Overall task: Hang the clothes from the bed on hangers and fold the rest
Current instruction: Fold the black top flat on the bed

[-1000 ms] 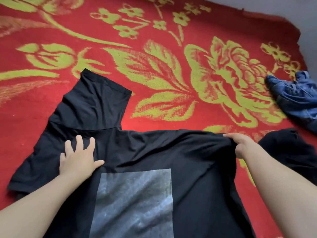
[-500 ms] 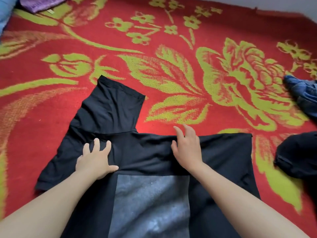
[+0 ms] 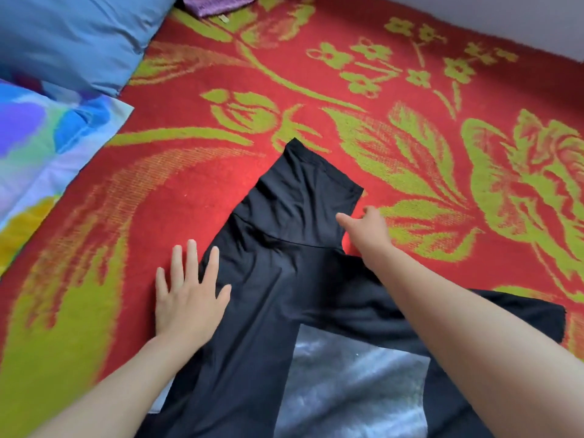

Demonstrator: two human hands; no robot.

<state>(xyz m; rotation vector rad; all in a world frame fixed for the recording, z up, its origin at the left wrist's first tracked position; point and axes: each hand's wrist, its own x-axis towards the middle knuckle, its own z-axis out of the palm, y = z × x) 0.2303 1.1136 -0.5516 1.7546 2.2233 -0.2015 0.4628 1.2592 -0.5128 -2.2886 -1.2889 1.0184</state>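
On shirt (image 3: 284, 295): left hand (image 3: 189, 298) flat (spread); right hand (image 3: 366, 229) moved to sleeve (image 3: 300, 200), grip unclear.

Blanket (image 3: 410, 74) on the bed lies flat and bare across far centre and right: open passage, bounded by a grey wall (image 3: 543, 17) at the far right. Far-left corner blocked by blue pillow (image 3: 72, 36), multicoloured pillow (image 3: 41, 137) just nearer, purple cloth (image 3: 218, 4) beside them. Black T-shirt (image 3: 284, 295) lies low, near centre. Right hand (image 3: 363, 229) and forearm cross above it; left hand (image 3: 186, 298) lies flat at its left edge. Bare strip between left hand and pillows.
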